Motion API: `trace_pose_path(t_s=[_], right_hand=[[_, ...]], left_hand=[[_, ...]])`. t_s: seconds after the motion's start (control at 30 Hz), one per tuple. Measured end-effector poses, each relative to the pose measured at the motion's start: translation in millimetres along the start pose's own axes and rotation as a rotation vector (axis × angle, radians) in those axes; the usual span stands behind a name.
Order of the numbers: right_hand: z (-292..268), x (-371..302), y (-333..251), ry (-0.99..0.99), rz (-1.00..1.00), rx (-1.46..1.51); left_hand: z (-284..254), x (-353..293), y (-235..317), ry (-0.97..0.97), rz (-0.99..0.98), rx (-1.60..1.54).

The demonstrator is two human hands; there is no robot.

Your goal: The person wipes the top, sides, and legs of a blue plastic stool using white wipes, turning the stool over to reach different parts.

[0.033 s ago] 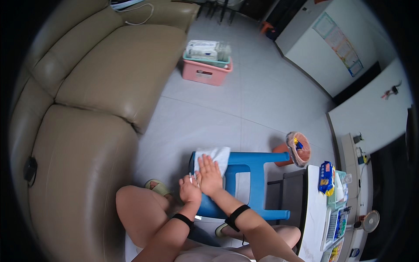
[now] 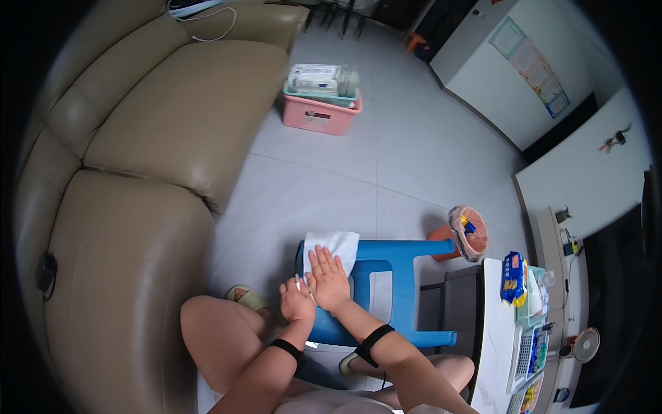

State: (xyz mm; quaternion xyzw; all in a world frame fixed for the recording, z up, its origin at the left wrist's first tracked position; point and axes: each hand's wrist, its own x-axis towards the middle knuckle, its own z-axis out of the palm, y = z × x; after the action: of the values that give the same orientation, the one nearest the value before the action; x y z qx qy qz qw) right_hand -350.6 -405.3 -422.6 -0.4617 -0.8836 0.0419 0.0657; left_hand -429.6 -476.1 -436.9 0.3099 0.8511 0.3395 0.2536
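Note:
A blue plastic stool (image 2: 403, 290) lies tipped over in front of my knees, its legs pointing right. Over its far left corner a white sheet (image 2: 341, 243), like a wipe or tissue, is spread. My right hand (image 2: 329, 279) rests flat on this sheet, fingers stretched out. Just left of it, my left hand (image 2: 296, 300) is curled over the stool's side, close to the right thumb. A thin white stick-like piece (image 2: 298, 281) shows at its fingers; its kind is too small to make out. Both wrists carry black bands.
A brown sofa (image 2: 131, 241) runs along the left. Beyond the stool stands a pink bin (image 2: 321, 116) with packages on top. At right are a lined waste bin (image 2: 471, 238) and a white-topped table (image 2: 488, 331) bearing a blue wipes pack (image 2: 514, 279) and baskets.
The whole view has shifted slightly. My hands keep nearly the same place on the stool and the sheet.

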Motion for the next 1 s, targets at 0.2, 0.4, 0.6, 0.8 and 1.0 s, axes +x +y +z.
trace_pose_path(t_s=[0.2,0.4,0.6,0.8,1.0], right_hand=[[-26.5,-0.4,76.4,-0.09,0.271,-0.151],[-61.8,-37.3,154.6,-0.085,0.567,-0.129],[-11.6,-17.3,73.0,0.029,0.324,-0.037],[-49.3,-7.0,86.1,-0.134,0.471,0.071],[-72.2,-49.7,141.4,-0.089,0.672,-0.221]], left_hand=[[16.0,2.4,-7.0,0.061,0.065,0.028],[8.1,1.3,0.6,0.038,0.034,0.062],[25.9,-0.7,1.5,0.049,0.067,0.032],[11.4,-3.9,5.1,-0.03,0.01,0.032],[20.7,3.5,-7.1,0.061,0.068,0.059]])
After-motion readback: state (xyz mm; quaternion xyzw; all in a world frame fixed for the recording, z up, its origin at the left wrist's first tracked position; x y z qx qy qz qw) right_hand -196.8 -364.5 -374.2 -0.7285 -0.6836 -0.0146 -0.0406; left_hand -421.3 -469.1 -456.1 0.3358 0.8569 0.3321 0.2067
